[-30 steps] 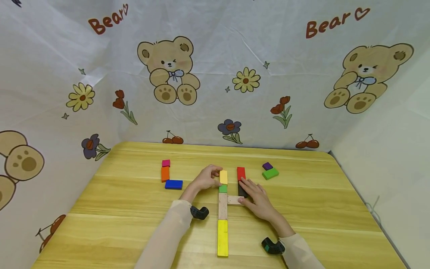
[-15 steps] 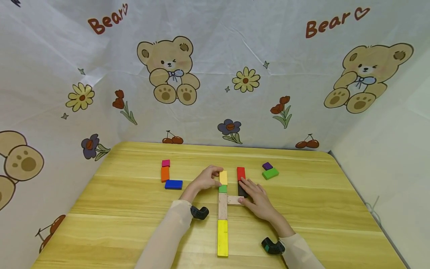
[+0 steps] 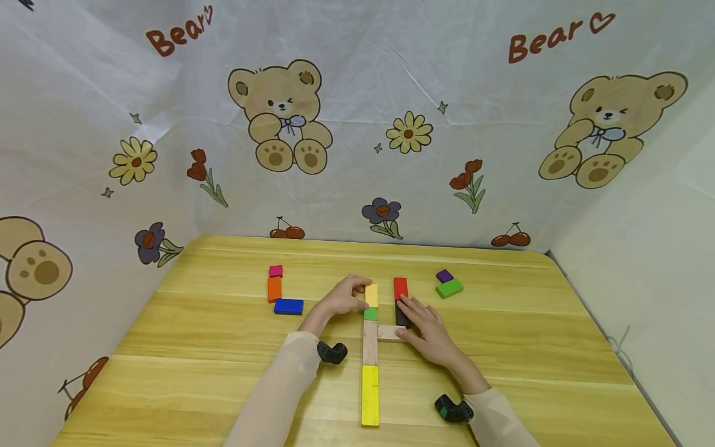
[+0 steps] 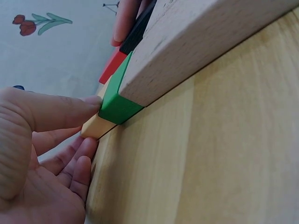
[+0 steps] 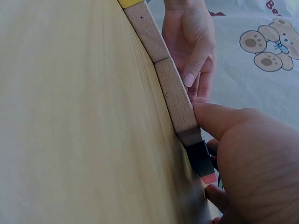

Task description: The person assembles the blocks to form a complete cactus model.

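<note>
My left hand (image 3: 341, 295) holds the pale yellow block (image 3: 371, 295) between its thumb and fingers. In the left wrist view the thumb lies near the seam with the green block (image 4: 115, 100). Below that, a plain wood block (image 3: 370, 343) and a long bright yellow block (image 3: 370, 395) continue the straight row. A second plain wood block (image 3: 391, 333) juts right from the row. My right hand (image 3: 430, 330) rests its fingertips on the black block (image 3: 402, 320), its thumb touching the second wood block's right end. A red block (image 3: 401, 288) adjoins the black one.
Left on the wooden table (image 3: 195, 372) lie a pink block (image 3: 276, 271), an orange block (image 3: 274, 289) and a blue block (image 3: 288, 307). Back right are a purple block (image 3: 444, 275) and a light green block (image 3: 449, 288). A bear-print cloth (image 3: 346, 205) hangs behind.
</note>
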`<action>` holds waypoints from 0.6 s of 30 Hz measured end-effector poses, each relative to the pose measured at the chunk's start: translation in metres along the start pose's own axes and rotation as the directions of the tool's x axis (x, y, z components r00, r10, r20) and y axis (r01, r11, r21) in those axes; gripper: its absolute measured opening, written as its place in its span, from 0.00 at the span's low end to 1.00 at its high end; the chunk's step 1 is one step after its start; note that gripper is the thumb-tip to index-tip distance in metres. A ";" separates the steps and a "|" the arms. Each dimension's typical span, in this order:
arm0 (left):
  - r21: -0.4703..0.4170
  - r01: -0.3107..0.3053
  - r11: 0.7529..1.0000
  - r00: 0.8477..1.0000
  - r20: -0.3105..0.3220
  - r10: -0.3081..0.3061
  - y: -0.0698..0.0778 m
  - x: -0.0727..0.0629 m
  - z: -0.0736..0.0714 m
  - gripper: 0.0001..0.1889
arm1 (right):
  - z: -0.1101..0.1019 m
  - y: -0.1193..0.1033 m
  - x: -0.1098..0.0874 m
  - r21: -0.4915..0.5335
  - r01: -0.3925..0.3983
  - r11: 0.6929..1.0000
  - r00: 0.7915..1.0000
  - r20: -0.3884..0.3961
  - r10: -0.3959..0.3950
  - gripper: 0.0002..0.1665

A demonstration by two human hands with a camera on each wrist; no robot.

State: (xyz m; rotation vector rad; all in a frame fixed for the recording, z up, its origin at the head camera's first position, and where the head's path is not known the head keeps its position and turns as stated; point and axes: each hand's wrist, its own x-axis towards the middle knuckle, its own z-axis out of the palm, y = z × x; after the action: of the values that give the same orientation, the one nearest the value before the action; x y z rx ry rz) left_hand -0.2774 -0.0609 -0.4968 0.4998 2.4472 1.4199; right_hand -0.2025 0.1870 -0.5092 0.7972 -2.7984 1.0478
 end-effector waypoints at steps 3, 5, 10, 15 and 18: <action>0.002 0.000 1.000 1.000 -0.001 0.000 0.000 0.000 0.000 0.29 | 0.000 0.000 0.000 0.000 -0.002 1.000 1.000 0.001 0.002 0.37; -0.004 0.005 1.000 1.000 -0.004 -0.005 -0.001 0.000 0.000 0.28 | 0.000 0.000 0.000 -0.002 -0.005 1.000 1.000 0.005 0.005 0.37; -0.013 0.002 1.000 1.000 -0.025 -0.003 -0.001 0.000 0.001 0.29 | 0.000 0.001 0.000 -0.012 -0.002 1.000 1.000 0.003 0.002 0.37; -0.027 -0.022 0.999 0.996 -0.082 0.020 -0.002 -0.006 0.003 0.30 | 0.001 0.001 0.000 -0.014 0.000 1.000 1.000 -0.003 0.000 0.37; -0.031 -0.034 0.999 0.993 -0.116 0.030 0.000 -0.011 0.002 0.31 | 0.002 0.001 0.000 -0.016 0.008 1.000 1.000 -0.008 -0.008 0.36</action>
State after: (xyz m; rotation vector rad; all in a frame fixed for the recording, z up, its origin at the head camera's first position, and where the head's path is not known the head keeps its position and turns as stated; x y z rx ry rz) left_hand -0.2673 -0.0643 -0.4973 0.4642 2.5105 1.5401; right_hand -0.2032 0.1867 -0.5110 0.8001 -2.7908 1.0233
